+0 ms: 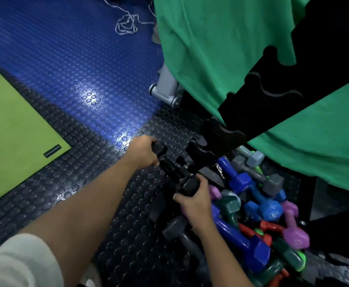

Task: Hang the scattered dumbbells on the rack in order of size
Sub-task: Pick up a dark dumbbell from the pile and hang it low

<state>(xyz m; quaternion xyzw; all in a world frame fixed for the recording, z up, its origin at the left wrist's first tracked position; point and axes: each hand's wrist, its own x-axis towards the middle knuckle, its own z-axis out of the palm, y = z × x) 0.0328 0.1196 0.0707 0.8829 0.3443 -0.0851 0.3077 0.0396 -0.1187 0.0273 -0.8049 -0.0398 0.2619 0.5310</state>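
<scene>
Left hand (143, 151): curled round far head of black dumbbell (174, 169), steadying it
Right hand (194, 200): gripping near head, sharing the load
Black dumbbell: level, just beside rack (273, 96) base, probably bottom slot
Pile (258, 216): coloured dumbbells on floor, unsorted

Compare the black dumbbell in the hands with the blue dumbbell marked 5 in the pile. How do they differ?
The black dumbbell is gripped at both ends, by the left hand and the right hand; the blue dumbbell lies loose among other dumbbells, untouched. The black one is at the foot of the rack, the blue one in the pile. The black one looks longer. Both have angular heads.
</scene>
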